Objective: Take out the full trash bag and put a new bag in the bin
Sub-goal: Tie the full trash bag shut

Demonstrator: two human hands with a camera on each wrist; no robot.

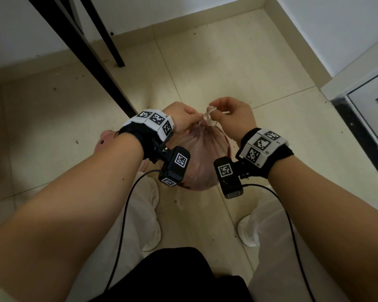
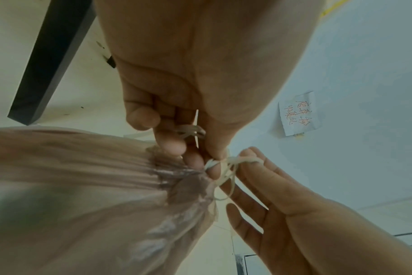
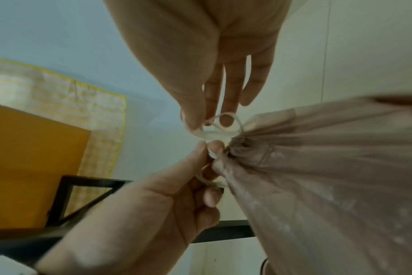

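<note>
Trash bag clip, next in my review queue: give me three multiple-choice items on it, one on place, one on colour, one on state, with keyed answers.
1. Where is the trash bag?
A. between the person's two wrists, above the tiled floor
B. on a tabletop
C. inside a cupboard

2. What colour is the bag?
A. solid black
B. bright blue
C. translucent pinkish

3. What state is the bag's mouth in?
A. spread wide open
B. gathered to a bunched neck, with the drawstring held by both hands
C. sealed with tape

Answers:
1 A, the head view shows it between the wrists over the tiles.
2 C, all three views show pale pink, see-through film.
3 B, the left hand and right hand pinch the pale drawstring above the pleated neck.
</note>
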